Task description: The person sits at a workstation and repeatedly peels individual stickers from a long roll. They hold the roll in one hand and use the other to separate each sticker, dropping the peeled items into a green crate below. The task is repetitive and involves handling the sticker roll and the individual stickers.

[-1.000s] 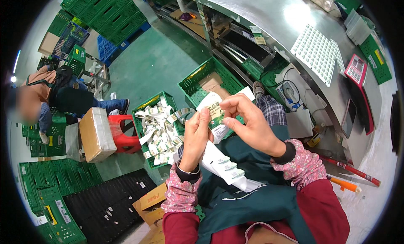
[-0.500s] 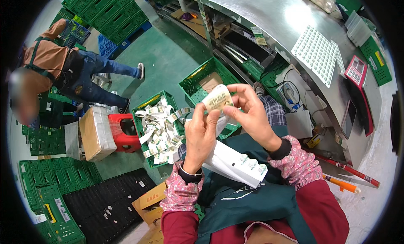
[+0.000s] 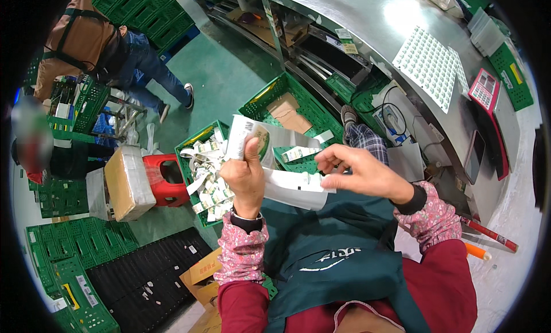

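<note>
My left hand (image 3: 244, 178) is closed, thumb up, around a printed paper band (image 3: 240, 137) with a green picture on it; the band's pale tail curves off to the right. From the same fist a white label strip (image 3: 293, 188) runs rightward across my lap. At that strip's right end my right hand (image 3: 367, 172) has its thumb and curled fingertips together on the edge, where a small label stands up. Left of my left hand, a green crate (image 3: 208, 221) holds a tangled heap of similar printed bands (image 3: 215, 189).
Ahead stands a green crate (image 3: 261, 103) with cardboard and bands in it. On the metal table (image 3: 356, 17) at right lie a label sheet (image 3: 426, 66), a red scale (image 3: 488, 95) and a phone (image 3: 475, 155). A red stool (image 3: 163, 189) and another person (image 3: 86, 37) are at left.
My hands have drawn apart: the left keeps the printed band, while the right has let go of it and moved to the label strip, which is raised. The other person has shifted.
</note>
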A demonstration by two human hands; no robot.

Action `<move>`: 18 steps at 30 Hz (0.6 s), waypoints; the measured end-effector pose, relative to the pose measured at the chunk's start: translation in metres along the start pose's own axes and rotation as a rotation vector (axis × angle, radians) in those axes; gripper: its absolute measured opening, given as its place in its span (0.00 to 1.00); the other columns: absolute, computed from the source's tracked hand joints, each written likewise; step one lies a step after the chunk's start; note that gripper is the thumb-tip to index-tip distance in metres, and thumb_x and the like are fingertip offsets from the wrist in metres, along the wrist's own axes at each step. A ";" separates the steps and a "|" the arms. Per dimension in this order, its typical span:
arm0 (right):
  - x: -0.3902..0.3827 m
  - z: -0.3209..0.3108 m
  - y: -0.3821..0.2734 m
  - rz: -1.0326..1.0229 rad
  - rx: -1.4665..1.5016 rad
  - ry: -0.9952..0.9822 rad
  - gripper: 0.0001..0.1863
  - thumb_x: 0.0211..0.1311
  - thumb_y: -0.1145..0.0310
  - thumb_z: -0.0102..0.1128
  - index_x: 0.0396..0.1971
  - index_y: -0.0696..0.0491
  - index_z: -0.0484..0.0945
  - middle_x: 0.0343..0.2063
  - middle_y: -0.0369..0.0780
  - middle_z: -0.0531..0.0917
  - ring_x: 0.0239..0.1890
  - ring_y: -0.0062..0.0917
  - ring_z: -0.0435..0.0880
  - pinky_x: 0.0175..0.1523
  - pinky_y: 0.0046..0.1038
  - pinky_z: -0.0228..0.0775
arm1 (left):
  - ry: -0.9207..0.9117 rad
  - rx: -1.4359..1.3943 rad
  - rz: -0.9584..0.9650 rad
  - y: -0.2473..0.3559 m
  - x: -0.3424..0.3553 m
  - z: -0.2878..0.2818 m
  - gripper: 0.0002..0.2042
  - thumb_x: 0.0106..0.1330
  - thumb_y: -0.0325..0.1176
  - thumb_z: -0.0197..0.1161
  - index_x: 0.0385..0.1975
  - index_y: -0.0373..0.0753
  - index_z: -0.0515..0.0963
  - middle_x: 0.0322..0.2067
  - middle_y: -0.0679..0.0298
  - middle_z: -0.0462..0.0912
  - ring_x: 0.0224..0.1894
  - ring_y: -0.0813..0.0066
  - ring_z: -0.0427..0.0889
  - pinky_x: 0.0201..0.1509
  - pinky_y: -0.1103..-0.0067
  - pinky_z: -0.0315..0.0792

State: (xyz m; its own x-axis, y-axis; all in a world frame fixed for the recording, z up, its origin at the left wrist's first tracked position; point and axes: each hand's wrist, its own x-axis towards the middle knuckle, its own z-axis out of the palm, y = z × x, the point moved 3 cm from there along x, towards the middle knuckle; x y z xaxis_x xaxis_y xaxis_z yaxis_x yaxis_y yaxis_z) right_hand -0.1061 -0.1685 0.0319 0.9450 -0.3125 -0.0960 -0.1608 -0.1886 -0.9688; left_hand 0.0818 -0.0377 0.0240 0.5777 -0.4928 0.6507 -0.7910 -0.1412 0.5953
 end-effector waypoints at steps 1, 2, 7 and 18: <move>-0.002 0.002 -0.005 -0.047 -0.135 0.021 0.27 0.56 0.58 0.67 0.47 0.62 0.70 0.37 0.43 0.78 0.39 0.23 0.78 0.41 0.25 0.71 | 0.073 0.001 0.019 -0.004 0.000 -0.001 0.09 0.67 0.32 0.60 0.35 0.31 0.80 0.24 0.52 0.83 0.23 0.59 0.83 0.26 0.73 0.74; -0.002 0.005 -0.003 -0.002 -0.133 0.035 0.23 0.56 0.61 0.66 0.44 0.61 0.72 0.35 0.43 0.79 0.37 0.23 0.78 0.41 0.24 0.70 | 0.147 0.002 0.038 -0.007 -0.001 -0.002 0.10 0.67 0.32 0.59 0.35 0.31 0.80 0.25 0.51 0.83 0.24 0.58 0.83 0.26 0.72 0.74; 0.005 0.012 0.011 0.068 0.156 0.157 0.12 0.56 0.70 0.64 0.35 0.60 0.75 0.29 0.41 0.80 0.30 0.23 0.79 0.36 0.24 0.68 | -0.071 -0.061 -0.411 0.000 0.002 -0.004 0.24 0.74 0.41 0.48 0.25 0.24 0.78 0.19 0.53 0.82 0.15 0.73 0.80 0.18 0.77 0.69; 0.013 0.027 -0.014 0.009 -0.096 0.167 0.10 0.58 0.67 0.62 0.28 0.60 0.77 0.19 0.42 0.77 0.21 0.24 0.76 0.29 0.26 0.66 | 0.009 0.269 -0.084 0.024 -0.014 0.010 0.10 0.68 0.33 0.56 0.32 0.32 0.78 0.16 0.51 0.76 0.15 0.51 0.75 0.17 0.65 0.66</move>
State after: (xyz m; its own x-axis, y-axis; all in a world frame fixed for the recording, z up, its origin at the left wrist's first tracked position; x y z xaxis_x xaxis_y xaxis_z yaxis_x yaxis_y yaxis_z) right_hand -0.0840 -0.1450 0.0380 0.8843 -0.4635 -0.0571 -0.2028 -0.2709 -0.9410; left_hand 0.0528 -0.0429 0.0247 0.6441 -0.4627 0.6091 -0.7648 -0.4046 0.5014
